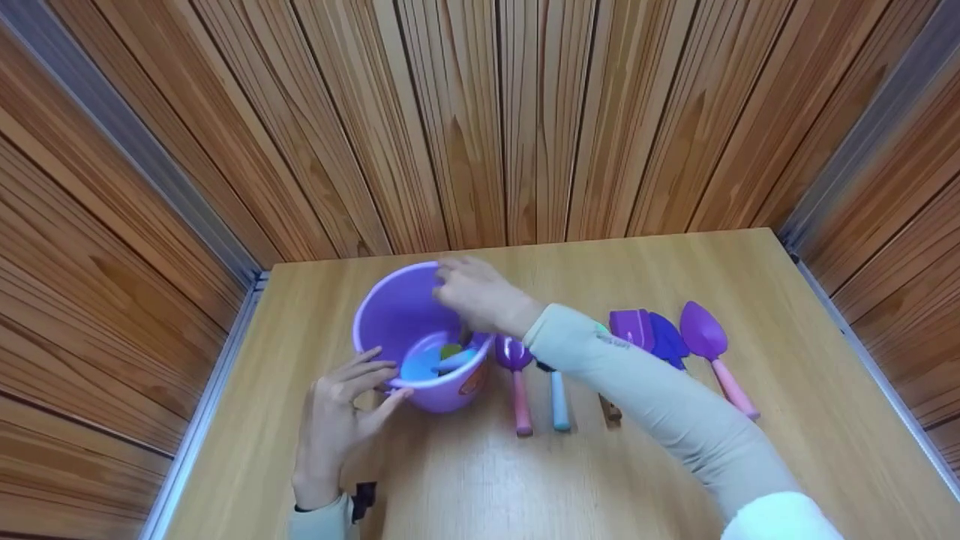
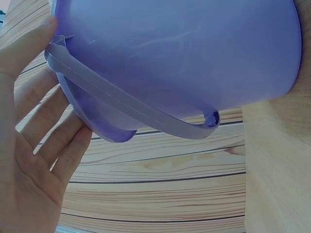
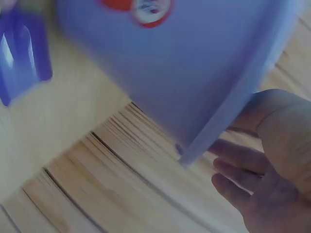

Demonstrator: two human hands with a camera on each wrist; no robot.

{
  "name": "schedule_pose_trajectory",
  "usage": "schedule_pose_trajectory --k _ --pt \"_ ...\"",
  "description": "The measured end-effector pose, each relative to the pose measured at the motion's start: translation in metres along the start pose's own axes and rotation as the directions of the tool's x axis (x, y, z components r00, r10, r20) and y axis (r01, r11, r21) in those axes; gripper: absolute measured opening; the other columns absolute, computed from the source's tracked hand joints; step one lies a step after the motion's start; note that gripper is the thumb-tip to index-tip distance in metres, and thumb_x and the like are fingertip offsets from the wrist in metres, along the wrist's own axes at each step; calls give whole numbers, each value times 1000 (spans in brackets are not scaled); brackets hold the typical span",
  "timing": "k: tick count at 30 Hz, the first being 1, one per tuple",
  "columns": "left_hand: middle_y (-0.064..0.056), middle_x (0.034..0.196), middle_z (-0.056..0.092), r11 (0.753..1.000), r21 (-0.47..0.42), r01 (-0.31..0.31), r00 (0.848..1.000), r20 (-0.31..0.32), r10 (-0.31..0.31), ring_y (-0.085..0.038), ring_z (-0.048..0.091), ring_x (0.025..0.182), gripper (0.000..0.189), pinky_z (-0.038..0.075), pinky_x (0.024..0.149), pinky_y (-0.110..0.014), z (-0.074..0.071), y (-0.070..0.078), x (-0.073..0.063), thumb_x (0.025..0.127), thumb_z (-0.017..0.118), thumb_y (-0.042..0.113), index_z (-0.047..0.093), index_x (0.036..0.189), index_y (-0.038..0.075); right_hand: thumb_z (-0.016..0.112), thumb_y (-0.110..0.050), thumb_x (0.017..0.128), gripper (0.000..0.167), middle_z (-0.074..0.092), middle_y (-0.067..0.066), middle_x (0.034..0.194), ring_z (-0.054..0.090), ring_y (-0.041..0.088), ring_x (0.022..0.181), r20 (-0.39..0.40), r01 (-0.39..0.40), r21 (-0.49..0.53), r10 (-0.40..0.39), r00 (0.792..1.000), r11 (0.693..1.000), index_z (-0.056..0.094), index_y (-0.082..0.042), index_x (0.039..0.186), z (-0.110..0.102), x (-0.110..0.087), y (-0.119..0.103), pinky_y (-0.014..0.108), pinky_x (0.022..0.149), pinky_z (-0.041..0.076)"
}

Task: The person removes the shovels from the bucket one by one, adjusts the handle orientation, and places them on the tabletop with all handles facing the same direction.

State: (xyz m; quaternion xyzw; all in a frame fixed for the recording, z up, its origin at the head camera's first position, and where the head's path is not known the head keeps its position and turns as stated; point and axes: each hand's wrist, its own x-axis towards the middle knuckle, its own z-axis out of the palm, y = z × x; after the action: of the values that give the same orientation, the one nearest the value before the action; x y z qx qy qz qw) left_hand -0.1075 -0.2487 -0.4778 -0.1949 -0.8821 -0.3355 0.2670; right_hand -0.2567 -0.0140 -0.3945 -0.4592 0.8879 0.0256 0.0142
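A purple bucket (image 1: 390,307) leans toward me on the table, its open mouth facing me. Inside it lie light blue pieces (image 1: 420,365) and a small green piece (image 1: 450,351). At the near left rim my left hand (image 1: 341,412) pinches the edge, thumb on one side and fingers on the other. The bucket's handle (image 2: 126,104) hangs against its outer wall in the left wrist view. My right hand (image 1: 484,295) reaches across and grips the far right rim, its fingers bent over the edge; the right wrist view shows the hand (image 3: 272,165) at the rim.
Right of the bucket lie a purple shovel with a pink handle (image 1: 523,401), a blue-handled tool (image 1: 559,401) and a brown-handled tool (image 1: 611,410), partly under my sleeve. Further right are a purple piece (image 1: 632,328), a dark blue piece (image 1: 666,339) and a purple spade (image 1: 703,330). Wood-panelled walls (image 1: 480,127) enclose the table.
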Motion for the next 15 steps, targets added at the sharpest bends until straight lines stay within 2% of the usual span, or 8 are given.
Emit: schedule_pose_trajectory --k 2,4,7,10,15 --pt "0 109 83 1000 2 6 1000 0 -6 -29 76 119 29 64 97 -47 0 0 -1 82 96 28 86 105 12 89 -23 90 45 71 8 138 60 28 138 43 37 -89 -34 999 995 75 -15 132 2 5 -13 48 123 46" --pt "1 109 83 1000 5 28 1000 6 -28 -27 76 119 30 63 98 -47 -1 1 -2 83 95 30 86 105 13 83 -19 94 36 75 5 130 66 24 127 120 43 -126 -28 992 991 76 -16 129 3 8 -24 44 117 52" --pt "2 110 83 999 10 53 998 22 -53 -25 75 122 30 62 100 -47 0 2 -1 84 94 34 86 107 15 75 -19 101 19 78 1 113 70 19 103 210 0 -195 42 977 981 78 -18 120 6 14 -34 36 101 61" --pt "2 111 83 998 15 67 997 30 -67 -24 74 123 31 61 101 -47 0 2 1 85 92 36 86 108 16 70 -20 105 11 77 0 100 62 16 82 271 -60 -239 126 954 969 78 -18 111 11 20 -40 32 89 63" --pt "1 110 83 998 20 59 998 21 -60 -25 75 122 31 61 101 -48 -1 2 3 84 94 35 86 107 15 65 -26 107 14 73 -2 94 55 15 74 311 -95 -326 201 929 941 78 -20 109 21 28 -46 30 86 62"
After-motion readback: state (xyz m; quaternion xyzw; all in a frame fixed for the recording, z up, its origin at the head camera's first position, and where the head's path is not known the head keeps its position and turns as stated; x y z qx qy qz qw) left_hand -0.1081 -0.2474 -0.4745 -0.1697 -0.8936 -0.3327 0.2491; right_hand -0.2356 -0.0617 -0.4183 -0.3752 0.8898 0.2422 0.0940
